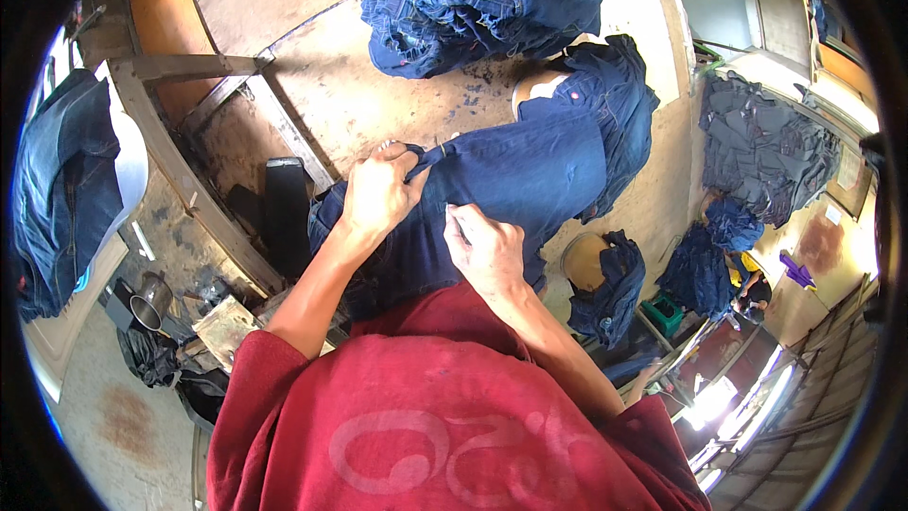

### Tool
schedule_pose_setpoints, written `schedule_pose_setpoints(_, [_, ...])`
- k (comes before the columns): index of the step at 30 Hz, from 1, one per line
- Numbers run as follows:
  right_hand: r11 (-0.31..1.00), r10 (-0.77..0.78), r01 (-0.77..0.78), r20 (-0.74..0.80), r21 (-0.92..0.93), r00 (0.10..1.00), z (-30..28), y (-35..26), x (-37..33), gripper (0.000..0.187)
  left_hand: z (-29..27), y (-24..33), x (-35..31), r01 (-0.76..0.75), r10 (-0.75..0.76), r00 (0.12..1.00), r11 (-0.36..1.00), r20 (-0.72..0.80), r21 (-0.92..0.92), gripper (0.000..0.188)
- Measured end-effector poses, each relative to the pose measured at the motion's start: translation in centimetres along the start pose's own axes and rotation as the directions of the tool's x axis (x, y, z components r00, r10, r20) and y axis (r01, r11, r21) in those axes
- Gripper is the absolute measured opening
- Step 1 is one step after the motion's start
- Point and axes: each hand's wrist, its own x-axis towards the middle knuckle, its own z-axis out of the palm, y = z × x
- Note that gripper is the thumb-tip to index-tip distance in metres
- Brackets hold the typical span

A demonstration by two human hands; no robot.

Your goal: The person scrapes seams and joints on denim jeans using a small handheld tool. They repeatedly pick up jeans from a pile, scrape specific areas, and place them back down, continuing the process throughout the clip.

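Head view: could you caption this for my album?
Left hand gripping a blue denim garment, right hand curled over it, a denim heap beyond.

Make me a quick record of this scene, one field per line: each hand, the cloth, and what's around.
Left hand: gripping a fold of the blue jeans
Right hand: fingers curled, over the same jeans; whether it pinches anything is unclear
Jeans: stretched out in front of the person
Beyond: a big pile of denim
Far left: more denim, and a metal cup nearer the person
Right: dark grey clothes and a green crate
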Motion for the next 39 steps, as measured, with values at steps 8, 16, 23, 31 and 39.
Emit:
schedule_pose_setpoints(8, [0.997, 0.023, -0.015, 0.092, -0.08, 0.996, 0.0, 0.3, -0.4, 0.006, 0.1, 0.3, -0.1, 0.038, -0.038, 0.999, 0.999, 0.002, 0.009, 0.023])
schedule_pose_setpoints(16, [0.979, 0.095, -0.052, 0.212, -0.198, 0.973, -0.2, 0.1, -0.3, 0.009, -0.1, 0.7, 0.6, 0.099, -0.1, 0.994, 0.994, 0.043, 0.036, 0.022])
schedule_pose_setpoints(23, [0.78, 0.406, -0.377, 0.055, 0.5, 0.912, -4.3, 3.7, -2.5, 0.015, -6.5, 4.3, -5.6, 0.228, -0.131, 0.898, 0.955, -0.42, 0.19, 0.058])
schedule_pose_setpoints(31, [0.833, 0.358, -0.291, -0.057, 0.47, 0.932, -7.5, 9.0, -5.9, 0.019, -2.4, 7.6, -19.8, 0.659, -0.777, 0.541, 0.629, -0.322, -0.412, 0.049])
schedule_pose_setpoints(39, [0.93, 0.153, -0.045, -0.272, 0.364, 0.95, -9.2, 7.3, -8.0, 0.013, -4.6, 8.1, -21.3, 0.254, -0.338, 0.686, -0.719, 0.644, -0.647, 0.062])
